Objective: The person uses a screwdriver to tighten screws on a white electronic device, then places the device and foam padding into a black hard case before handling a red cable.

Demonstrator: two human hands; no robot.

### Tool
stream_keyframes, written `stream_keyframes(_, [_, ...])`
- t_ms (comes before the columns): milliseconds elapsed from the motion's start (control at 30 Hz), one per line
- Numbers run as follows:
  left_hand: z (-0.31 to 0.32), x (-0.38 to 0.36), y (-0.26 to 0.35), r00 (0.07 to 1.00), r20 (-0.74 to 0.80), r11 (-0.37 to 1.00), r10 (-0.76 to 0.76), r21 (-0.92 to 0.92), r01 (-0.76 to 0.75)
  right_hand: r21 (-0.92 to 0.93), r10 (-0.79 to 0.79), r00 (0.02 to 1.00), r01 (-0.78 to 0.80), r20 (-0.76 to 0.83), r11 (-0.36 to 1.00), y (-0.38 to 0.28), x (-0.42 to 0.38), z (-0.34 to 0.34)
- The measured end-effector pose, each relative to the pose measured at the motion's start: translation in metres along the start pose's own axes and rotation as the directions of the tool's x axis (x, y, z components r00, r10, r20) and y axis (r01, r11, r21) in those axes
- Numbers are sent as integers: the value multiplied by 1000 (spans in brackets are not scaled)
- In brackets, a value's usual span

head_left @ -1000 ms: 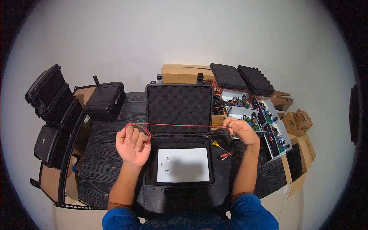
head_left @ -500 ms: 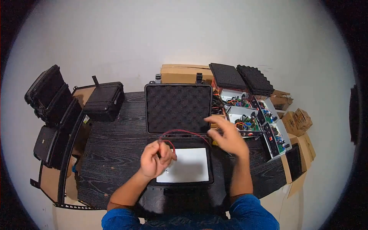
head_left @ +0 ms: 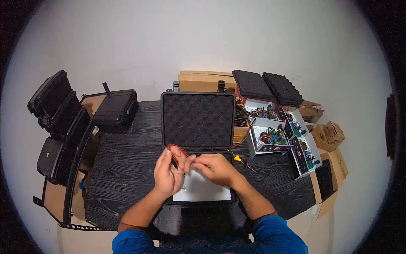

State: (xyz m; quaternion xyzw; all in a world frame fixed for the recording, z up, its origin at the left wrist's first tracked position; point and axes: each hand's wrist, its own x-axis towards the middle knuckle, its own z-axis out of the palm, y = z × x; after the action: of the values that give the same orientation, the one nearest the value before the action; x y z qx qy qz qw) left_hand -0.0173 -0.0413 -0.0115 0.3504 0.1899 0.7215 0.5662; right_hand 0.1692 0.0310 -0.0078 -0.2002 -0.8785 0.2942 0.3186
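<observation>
My left hand (head_left: 166, 178) is raised over the open black case (head_left: 232, 131), its fingers curled around a looped red wire (head_left: 181, 150). Against those fingertips my right hand (head_left: 218, 170) is pinched closed on the wire; its fingertips partly hide what lies between them. Below both hands, a white panel (head_left: 205, 192) fills the lower half of the case. Dark egg-crate foam (head_left: 198, 120) lines the upright lid. Just right of the case lies a screwdriver (head_left: 240, 159) with a yellow and black handle.
White housings with circuit boards and wires (head_left: 270, 135) stand at the right, with foam sheets (head_left: 253, 84) behind them. Cardboard boxes (head_left: 327, 134) lie farther right. At the left are a closed black case (head_left: 115, 112) and several stacked cases (head_left: 53, 101).
My right hand has come down and left to meet my left hand. The red wire, which arched widely to the right, is now a tighter loop at the left fingers.
</observation>
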Motion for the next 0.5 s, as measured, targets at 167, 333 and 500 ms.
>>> stream_keyframes(167, [2, 10, -7, 975, -154, 987, 160, -4, -163, 51, 100, 958, -118, 267, 992, 1, -4, 0])
stream_keyframes(333, [-17, 17, -21, 969, 79, 769, 234, 595, -234, 200, 183, 938, -248, 294, 948, -5, -6, -8])
stream_keyframes(500, [-11, 12, -8, 919, 374, 521, -124, 813, -261, 185, 175, 985, -169, -13, 968, -17, -11, -28])
